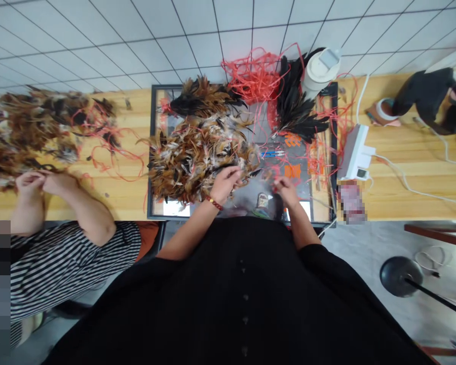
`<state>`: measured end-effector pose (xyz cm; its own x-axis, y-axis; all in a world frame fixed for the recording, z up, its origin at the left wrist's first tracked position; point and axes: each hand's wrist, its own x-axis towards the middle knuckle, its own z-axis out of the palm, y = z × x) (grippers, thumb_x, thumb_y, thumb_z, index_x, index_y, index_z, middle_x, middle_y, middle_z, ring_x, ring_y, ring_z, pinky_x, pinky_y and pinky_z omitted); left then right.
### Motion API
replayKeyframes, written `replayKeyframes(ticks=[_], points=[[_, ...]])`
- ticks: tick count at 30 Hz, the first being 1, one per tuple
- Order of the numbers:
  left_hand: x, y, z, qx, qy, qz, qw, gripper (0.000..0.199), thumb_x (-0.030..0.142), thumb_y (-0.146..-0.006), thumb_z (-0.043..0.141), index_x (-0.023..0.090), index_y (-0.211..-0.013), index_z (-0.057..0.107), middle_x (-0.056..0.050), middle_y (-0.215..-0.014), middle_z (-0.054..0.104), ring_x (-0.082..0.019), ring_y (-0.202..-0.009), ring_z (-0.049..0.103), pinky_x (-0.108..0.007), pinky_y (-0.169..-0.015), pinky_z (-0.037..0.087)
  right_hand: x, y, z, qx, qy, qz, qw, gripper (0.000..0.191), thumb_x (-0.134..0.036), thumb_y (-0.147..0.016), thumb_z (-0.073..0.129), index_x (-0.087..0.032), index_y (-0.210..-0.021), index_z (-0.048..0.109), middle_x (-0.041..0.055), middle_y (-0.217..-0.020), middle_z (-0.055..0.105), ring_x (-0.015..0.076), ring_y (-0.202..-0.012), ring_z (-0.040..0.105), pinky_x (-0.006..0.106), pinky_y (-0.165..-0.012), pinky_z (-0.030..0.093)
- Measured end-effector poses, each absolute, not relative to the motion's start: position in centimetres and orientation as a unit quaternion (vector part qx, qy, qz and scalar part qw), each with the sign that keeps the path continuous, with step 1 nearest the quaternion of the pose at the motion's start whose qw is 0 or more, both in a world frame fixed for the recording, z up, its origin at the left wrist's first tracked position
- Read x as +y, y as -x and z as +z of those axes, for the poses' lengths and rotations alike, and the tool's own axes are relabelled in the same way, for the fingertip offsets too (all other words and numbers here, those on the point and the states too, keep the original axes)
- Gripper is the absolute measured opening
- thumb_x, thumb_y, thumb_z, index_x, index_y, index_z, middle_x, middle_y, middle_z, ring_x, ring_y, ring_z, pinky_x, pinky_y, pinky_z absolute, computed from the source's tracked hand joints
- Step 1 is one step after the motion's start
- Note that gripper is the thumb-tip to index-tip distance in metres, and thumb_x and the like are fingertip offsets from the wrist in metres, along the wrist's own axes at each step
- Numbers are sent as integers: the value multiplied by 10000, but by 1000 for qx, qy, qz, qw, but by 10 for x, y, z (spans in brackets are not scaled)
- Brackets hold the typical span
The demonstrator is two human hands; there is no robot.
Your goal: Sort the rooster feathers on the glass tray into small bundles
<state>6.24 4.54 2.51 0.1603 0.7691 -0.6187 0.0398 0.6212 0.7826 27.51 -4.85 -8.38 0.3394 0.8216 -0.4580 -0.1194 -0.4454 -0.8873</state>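
My left hand [226,184], with a beaded bracelet [214,203] at the wrist, is at the right edge of a large heap of brown and white feathers [197,157]. Its fingers are pinched together, and what lies between them is hidden. Across a small gap, my right hand [286,191] pinches too, with a small brownish feather [268,175], blurred, at its fingertips. Beyond the hands a blue tool [272,154], perhaps tweezers, lies on a glass-topped, dark-framed surface [247,209]. Orange strips [292,171] lie near my right hand.
Red string [256,76] is tangled at the back beside black feathers [296,106] and a white canister [321,71]. A power strip [353,152] with cables stands to the right. At left, a co-worker's hands [45,182] are close together beside another feather pile [34,121].
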Motion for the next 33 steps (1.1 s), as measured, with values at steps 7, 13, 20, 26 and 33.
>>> replayKeyframes(ticks=[7,13,20,26,33], points=[[7,-56,12,577,-331,258,700,240,263,-679,813,132,-860,727,1,-688,655,-64,-539,526,-192,-491,390,-38,-252,-35,-241,649,525,495,313,-470,-667,757,-207,-751,611,-49,-627,542,103,-575,456,265,-610,377],[10,-58,18,524,-340,290,725,355,376,-618,865,126,-820,714,22,-596,611,-65,-515,494,-212,-513,394,-40,-193,-2,-312,610,575,446,279,-463,-732,729,-192,-781,684,-17,-667,628,115,-599,499,279,-632,392],[8,-50,16,499,-290,259,775,383,419,-629,871,116,-751,672,19,-565,570,-72,-503,494,-214,-489,392,-43,-192,6,-250,581,628,453,332,-505,-723,747,-218,-691,583,-50,-537,495,107,-501,394,265,-519,298],[6,-51,16,475,-254,257,802,417,432,-619,880,119,-736,631,20,-578,570,-68,-530,513,-200,-501,405,-47,-187,4,-185,540,669,477,439,-573,-677,780,-223,-708,516,-63,-540,463,93,-494,367,256,-516,261],[6,-55,19,494,-299,257,775,452,485,-571,885,124,-714,653,35,-575,568,-53,-517,502,-187,-487,417,-48,-185,6,-244,582,608,482,408,-594,-727,742,-226,-762,570,-52,-609,505,100,-539,394,253,-519,323]])
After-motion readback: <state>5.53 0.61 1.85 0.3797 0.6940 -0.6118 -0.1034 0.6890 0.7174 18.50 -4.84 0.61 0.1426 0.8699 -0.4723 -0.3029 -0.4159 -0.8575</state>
